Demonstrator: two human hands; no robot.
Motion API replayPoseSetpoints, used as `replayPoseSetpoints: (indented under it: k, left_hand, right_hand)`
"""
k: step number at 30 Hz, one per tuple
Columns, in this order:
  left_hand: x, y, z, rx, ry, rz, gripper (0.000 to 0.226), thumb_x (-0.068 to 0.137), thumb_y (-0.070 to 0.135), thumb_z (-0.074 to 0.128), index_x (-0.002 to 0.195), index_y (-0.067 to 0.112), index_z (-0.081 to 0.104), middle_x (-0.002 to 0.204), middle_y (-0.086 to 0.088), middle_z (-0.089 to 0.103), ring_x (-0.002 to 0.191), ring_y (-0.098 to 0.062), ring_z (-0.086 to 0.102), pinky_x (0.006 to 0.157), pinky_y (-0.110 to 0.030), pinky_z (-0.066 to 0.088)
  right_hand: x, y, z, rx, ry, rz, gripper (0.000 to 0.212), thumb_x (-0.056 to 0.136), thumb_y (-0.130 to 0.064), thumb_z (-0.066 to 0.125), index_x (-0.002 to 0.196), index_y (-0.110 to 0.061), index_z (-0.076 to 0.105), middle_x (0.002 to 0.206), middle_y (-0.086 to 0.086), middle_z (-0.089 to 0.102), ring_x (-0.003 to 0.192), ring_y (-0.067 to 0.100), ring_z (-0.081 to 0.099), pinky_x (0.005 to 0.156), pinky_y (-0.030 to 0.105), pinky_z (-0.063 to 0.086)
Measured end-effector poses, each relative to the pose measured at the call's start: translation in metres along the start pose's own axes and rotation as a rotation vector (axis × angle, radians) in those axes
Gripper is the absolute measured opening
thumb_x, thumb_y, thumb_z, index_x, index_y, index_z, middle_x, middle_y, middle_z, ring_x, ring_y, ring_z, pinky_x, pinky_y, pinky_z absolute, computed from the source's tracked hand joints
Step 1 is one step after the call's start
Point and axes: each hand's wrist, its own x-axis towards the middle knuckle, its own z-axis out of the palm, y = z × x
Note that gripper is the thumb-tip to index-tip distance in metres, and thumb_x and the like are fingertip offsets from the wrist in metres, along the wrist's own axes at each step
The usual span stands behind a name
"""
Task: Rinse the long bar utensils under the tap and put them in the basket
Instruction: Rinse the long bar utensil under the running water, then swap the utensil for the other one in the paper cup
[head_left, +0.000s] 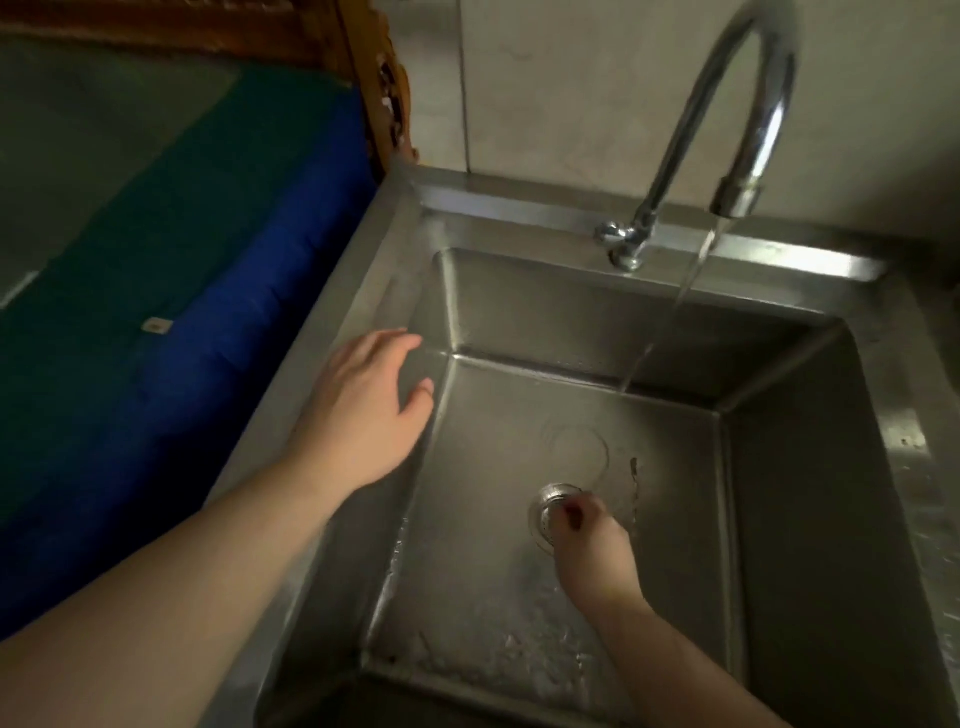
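Observation:
No long bar utensils and no basket are in view. A steel sink fills the middle, and a curved chrome tap at the back runs a thin stream of water onto the basin's back wall. My left hand hovers open, fingers spread, over the sink's left rim and holds nothing. My right hand reaches down to the basin floor, its fingertips pinched on the round metal drain strainer.
Left of the sink lies a surface covered with a blue and green cloth. A carved wooden frame stands at the back left. Pale wall tiles rise behind the tap. Water beads wet the basin floor near me.

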Motion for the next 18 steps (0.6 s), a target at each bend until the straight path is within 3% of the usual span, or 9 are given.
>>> replayPoseSetpoints:
  k: [2, 4, 7, 11, 15, 18]
  left_hand:
    - [-0.01, -0.001, -0.029, -0.078, 0.09, 0.019, 0.036, 0.089, 0.02, 0.059, 0.123, 0.01, 0.059, 0.121, -0.008, 0.065, 0.11, -0.027, 0.059, 0.095, -0.03, 0.04]
    - [-0.02, -0.001, -0.059, -0.132, 0.158, 0.029, 0.03, 0.088, 0.016, 0.06, 0.118, 0.011, 0.062, 0.109, -0.001, 0.07, 0.097, -0.024, 0.064, 0.087, -0.031, 0.046]
    - [-0.046, -0.022, -0.123, -0.092, 0.247, 0.025, 0.029, 0.088, 0.017, 0.06, 0.116, 0.012, 0.063, 0.106, 0.002, 0.07, 0.092, -0.024, 0.063, 0.084, -0.041, 0.049]
    - [-0.097, -0.069, -0.211, 0.032, 0.403, 0.01, 0.029, 0.088, 0.025, 0.058, 0.115, 0.015, 0.064, 0.105, 0.004, 0.069, 0.092, -0.018, 0.063, 0.083, -0.032, 0.045]
    - [-0.164, -0.143, -0.273, 0.095, 0.558, -0.12, 0.033, 0.091, 0.042, 0.048, 0.118, 0.027, 0.06, 0.105, 0.017, 0.063, 0.091, -0.005, 0.06, 0.08, -0.034, 0.05]
    - [-0.223, -0.208, -0.295, 0.063, 0.729, -0.344, 0.026, 0.09, 0.046, 0.05, 0.114, 0.044, 0.059, 0.101, 0.022, 0.064, 0.074, -0.005, 0.057, 0.057, -0.027, 0.049]
  right_hand:
    - [-0.017, -0.04, 0.008, 0.038, -0.024, -0.103, 0.009, 0.093, -0.028, 0.055, 0.088, -0.027, 0.061, 0.074, -0.01, 0.065, 0.065, 0.0, 0.056, 0.06, 0.027, 0.041]
    - [-0.031, -0.074, 0.014, 0.082, -0.034, -0.194, 0.006, 0.092, -0.029, 0.057, 0.09, -0.027, 0.062, 0.069, -0.012, 0.064, 0.063, 0.003, 0.059, 0.058, 0.024, 0.039]
    - [-0.06, -0.134, 0.04, 0.132, -0.113, -0.315, 0.006, 0.092, -0.031, 0.059, 0.095, -0.029, 0.064, 0.074, -0.007, 0.07, 0.073, 0.013, 0.068, 0.068, 0.03, 0.05]
    - [-0.105, -0.204, 0.082, 0.199, -0.183, -0.479, 0.003, 0.091, -0.027, 0.062, 0.092, -0.027, 0.065, 0.073, -0.009, 0.071, 0.07, 0.001, 0.065, 0.066, 0.016, 0.048]
    - [-0.148, -0.254, 0.133, 0.244, -0.343, -0.56, 0.004, 0.09, -0.029, 0.061, 0.092, -0.03, 0.064, 0.073, -0.005, 0.072, 0.067, 0.014, 0.069, 0.073, 0.044, 0.057]
    - [-0.179, -0.282, 0.176, 0.25, -0.514, -0.597, 0.007, 0.091, -0.031, 0.059, 0.093, -0.037, 0.062, 0.079, -0.009, 0.073, 0.069, 0.013, 0.071, 0.076, 0.049, 0.058]
